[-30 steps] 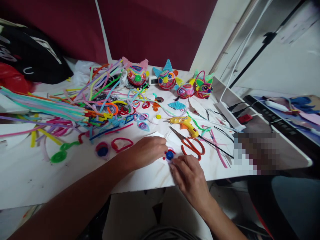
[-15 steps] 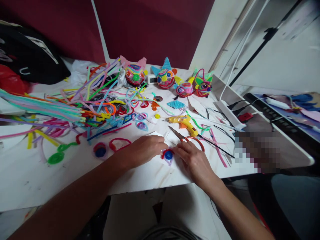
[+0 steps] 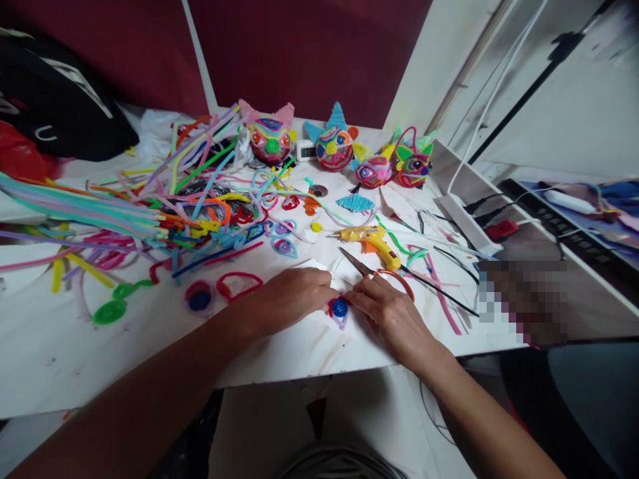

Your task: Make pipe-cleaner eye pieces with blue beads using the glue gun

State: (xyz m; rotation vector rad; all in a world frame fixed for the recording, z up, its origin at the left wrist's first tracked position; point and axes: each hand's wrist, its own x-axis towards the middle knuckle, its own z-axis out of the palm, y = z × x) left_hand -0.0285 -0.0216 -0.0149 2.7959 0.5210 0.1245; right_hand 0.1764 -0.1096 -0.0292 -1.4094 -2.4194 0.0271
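Observation:
Between my hands, near the table's front edge, lies a small pipe-cleaner eye [image 3: 340,308] with a blue coiled centre, a red edge and a lilac outline. My left hand [image 3: 299,294] is closed, its fingertips pinching the left side of the eye. From the right, my right hand [image 3: 387,309] bends its fingers onto the upper edge. Scissors [image 3: 355,261] with orange handles lie just beyond my right hand. Behind them rests a yellow hot glue gun [image 3: 369,241]. To the left are a red pipe-cleaner loop [image 3: 238,286] and a second blue-centred coil [image 3: 198,299].
A heap of loose pipe cleaners [image 3: 90,213] spreads over the left of the table. Several decorated animal heads [image 3: 272,141] stand along the back. A green coil [image 3: 110,312] lies at left. On the right are a power strip [image 3: 469,223] and a black cord [image 3: 442,291].
The fingers of my right hand have come in over the upper edge of the eye, closer to my left fingertips. The view has shifted slightly; the rest lies as before.

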